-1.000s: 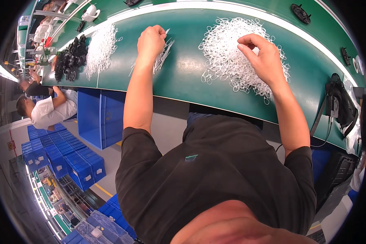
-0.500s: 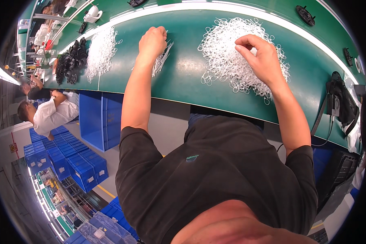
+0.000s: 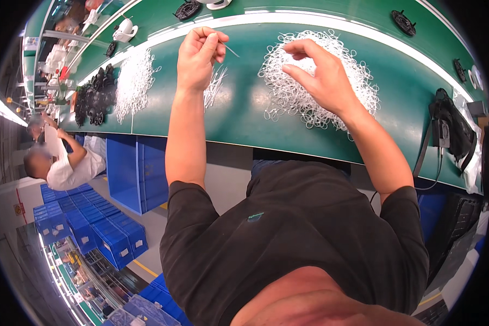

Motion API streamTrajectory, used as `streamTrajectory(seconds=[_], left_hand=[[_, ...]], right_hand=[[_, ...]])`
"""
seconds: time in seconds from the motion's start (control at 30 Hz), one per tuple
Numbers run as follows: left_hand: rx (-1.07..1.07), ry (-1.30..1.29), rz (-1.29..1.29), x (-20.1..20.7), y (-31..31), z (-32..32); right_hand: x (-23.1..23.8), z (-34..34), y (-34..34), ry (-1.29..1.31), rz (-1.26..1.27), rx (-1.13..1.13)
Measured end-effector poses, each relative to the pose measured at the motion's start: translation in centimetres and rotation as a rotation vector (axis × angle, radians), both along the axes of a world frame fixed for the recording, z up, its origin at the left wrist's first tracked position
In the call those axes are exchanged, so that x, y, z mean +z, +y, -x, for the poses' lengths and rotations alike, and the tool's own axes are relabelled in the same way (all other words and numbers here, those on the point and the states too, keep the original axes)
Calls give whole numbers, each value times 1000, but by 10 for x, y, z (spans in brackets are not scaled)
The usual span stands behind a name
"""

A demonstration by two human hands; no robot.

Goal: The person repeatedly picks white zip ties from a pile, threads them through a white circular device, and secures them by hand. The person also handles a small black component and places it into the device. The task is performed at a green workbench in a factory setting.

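Observation:
My left hand (image 3: 201,60) is raised above the green table (image 3: 244,122), thumb and fingers pinched on a thin pale strip (image 3: 231,50) that sticks out to the right. Just below that hand lies a small bunch of similar straight strips (image 3: 214,89), partly hidden by my wrist. My right hand (image 3: 326,79) hovers over the left part of a large heap of thin white loops (image 3: 358,81). Its thumb and fingers are apart, and no item shows between them.
Farther left on the table are another white heap (image 3: 131,87) and a heap of black parts (image 3: 96,98). Round black parts (image 3: 403,23) ride the green belt (image 3: 331,10) behind. A black bag (image 3: 453,127) lies at right. Blue bins (image 3: 111,231) and a co-worker (image 3: 73,165) are at left.
My left hand has lifted from the bunch with a thin strip in its fingers. My right hand has moved left over the loops and opened. Parts on the belt have shifted.

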State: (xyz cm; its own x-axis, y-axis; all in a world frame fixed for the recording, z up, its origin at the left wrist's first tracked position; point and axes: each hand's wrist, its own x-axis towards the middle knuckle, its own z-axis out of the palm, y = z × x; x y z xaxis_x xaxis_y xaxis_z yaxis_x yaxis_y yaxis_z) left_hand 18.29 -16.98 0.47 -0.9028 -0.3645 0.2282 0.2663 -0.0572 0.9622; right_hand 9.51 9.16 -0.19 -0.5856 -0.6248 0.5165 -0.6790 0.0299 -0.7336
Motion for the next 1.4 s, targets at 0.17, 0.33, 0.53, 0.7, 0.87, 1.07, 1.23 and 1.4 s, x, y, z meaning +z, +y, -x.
streamTrajectory(seconds=[0.17, 0.33, 0.53, 0.7, 0.87, 1.07, 1.23, 1.4], left_hand=[[-214, 100, -340, -3, 52, -8], [-214, 82, -374, -17, 82, -13], [-131, 77, -434, -29, 104, -14], [-110, 80, -485, -30, 114, -14], [-78, 107, -490, -26, 108, -13], [-90, 97, -497, -30, 106, -12], [-87, 92, -494, -28, 107, -12], [-74, 50, -431, -30, 107, -15]], right_hand=[[2, -14, -17, -221, 98, 84], [-3, -13, -10, -195, 111, 76], [-1, -15, -15, -154, 319, -43], [2, -19, -13, -135, 286, -31], [8, -22, -9, -66, 243, -15], [8, -21, -8, -49, 211, -13], [9, -21, -8, -62, 195, -21], [6, -21, -9, -98, 187, -15]])
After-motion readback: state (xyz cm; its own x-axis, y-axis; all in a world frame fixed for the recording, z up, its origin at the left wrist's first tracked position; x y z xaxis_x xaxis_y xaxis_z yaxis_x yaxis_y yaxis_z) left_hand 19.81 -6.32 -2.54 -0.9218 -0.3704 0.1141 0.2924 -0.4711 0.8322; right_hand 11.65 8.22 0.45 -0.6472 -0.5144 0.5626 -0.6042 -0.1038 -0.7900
